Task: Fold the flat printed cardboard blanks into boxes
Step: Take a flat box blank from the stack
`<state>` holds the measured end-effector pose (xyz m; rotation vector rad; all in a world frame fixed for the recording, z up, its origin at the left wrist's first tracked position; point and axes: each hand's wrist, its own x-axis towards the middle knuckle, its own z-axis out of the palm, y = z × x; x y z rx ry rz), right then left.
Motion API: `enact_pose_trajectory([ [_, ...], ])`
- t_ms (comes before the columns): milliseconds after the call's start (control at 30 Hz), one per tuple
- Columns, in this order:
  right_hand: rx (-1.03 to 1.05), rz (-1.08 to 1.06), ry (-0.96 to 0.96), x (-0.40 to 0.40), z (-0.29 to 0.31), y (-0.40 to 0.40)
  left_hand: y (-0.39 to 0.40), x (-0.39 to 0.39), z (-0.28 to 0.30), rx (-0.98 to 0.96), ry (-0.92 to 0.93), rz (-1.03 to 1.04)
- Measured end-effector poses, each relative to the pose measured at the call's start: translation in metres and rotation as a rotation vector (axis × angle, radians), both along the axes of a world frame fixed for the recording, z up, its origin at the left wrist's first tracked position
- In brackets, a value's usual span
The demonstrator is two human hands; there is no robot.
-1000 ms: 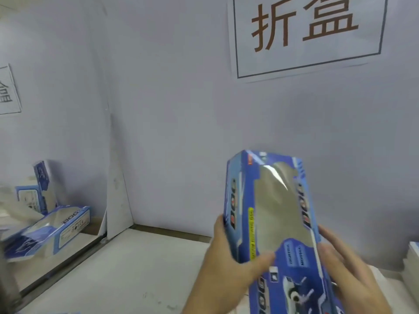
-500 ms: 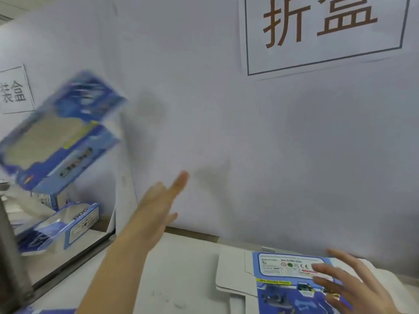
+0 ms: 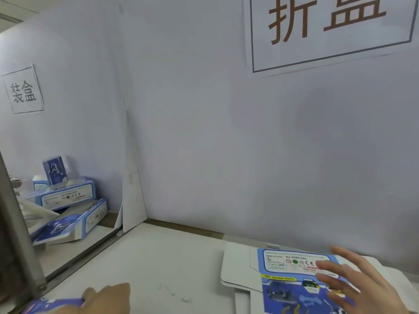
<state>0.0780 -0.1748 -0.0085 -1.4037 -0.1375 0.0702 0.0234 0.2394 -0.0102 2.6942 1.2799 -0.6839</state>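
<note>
right hand [image 3: 347,282]: fingers spread wide, resting on flat blank [image 3: 292,282]
left hand [image 3: 108,299]: bottom edge, beside a blue box [image 3: 52,305]; grip unclear
blank: flat on bench [image 3: 158,268], right side
folded boxes [image 3: 68,207]: piled far left

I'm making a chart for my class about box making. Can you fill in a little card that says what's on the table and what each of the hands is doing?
Table: white table, wall behind
Flat blank: blue printed blank lying flat, near right
Right hand: right hand spread over the blank, fingers straight
Left hand: left hand low at the left, touching a blue printed piece; grip unclear
Finished boxes: folded boxes piled past the divider, far left
Wall signs: large sign, small sign
</note>
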Motion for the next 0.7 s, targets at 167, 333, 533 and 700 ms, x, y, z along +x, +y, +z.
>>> enact_pose_trajectory([
  [167, 0.086, -0.056, 0.105, 0.009, -0.001, 0.003, -0.034, 0.010, -0.002, -0.074, -0.274, -0.039],
  [333, 0.089, -0.082, 0.074, 0.001, 0.004, 0.013, -0.128, 0.037, -0.003, -0.032, -0.346, -0.767],
  [533, -0.050, -0.085, 0.024, -0.004, 0.003, 0.017, -0.139, 0.030, 0.002, -0.161, -0.923, -0.987],
  [700, -0.146, -0.027, 0.081, -0.009, 0.004, 0.026, -0.141, 0.041, -0.008, -0.057, -0.488, -0.658],
])
